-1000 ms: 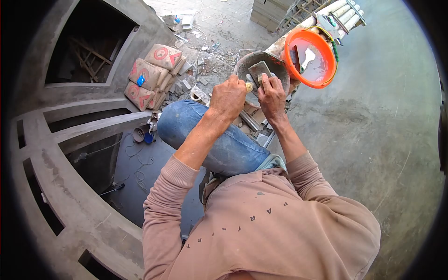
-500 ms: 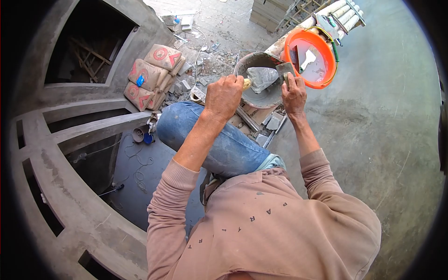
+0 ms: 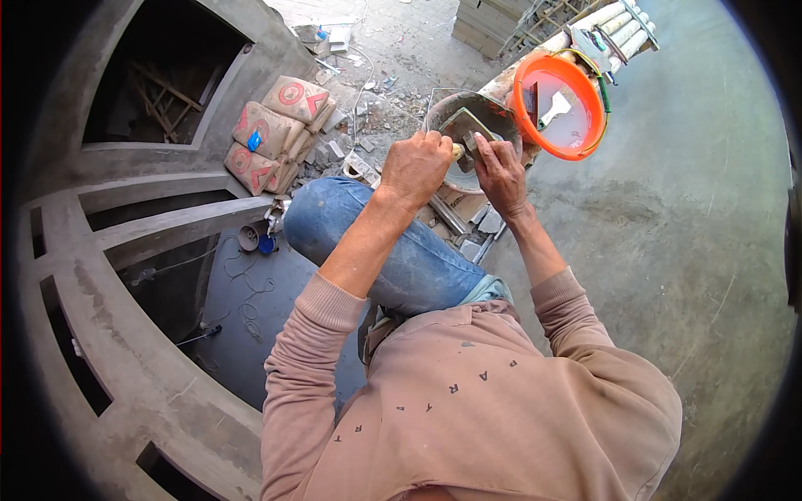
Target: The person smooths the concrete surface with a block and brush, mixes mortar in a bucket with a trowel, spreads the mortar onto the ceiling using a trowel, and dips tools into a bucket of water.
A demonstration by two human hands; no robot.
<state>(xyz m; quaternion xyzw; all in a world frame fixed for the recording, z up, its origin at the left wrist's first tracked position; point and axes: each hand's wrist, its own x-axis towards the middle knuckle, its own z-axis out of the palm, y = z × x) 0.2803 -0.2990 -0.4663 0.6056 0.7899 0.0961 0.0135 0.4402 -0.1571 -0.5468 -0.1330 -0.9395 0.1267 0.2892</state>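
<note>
My left hand (image 3: 413, 173) is closed round the yellowish handle (image 3: 457, 151) of a trowel, held over a mortar-stained bucket (image 3: 507, 125). The trowel's blade (image 3: 462, 122) appears turned up on edge, dark and smeared, with a pale rim. My right hand (image 3: 503, 175) is close beside it, fingers bent round a small flat grey tool mostly hidden behind the fingers. Its index finger lies near the blade; I cannot tell whether the two tools touch. The inside of the bucket is partly covered by my hands and the tools.
An orange bucket (image 3: 520, 96) of cloudy water holds a white-handled brush (image 3: 555, 108), right of the mortar bucket. Pale poles (image 3: 622, 35) lie behind it. Stacked cement bags (image 3: 288, 100), rubble and a cable lie to the left. A concrete frame with openings (image 3: 125, 334) borders the left side.
My right hand has moved left with its grey tool, up to the trowel. The trowel blade has tilted from lying flat with a pale grey load showing to standing on edge.
</note>
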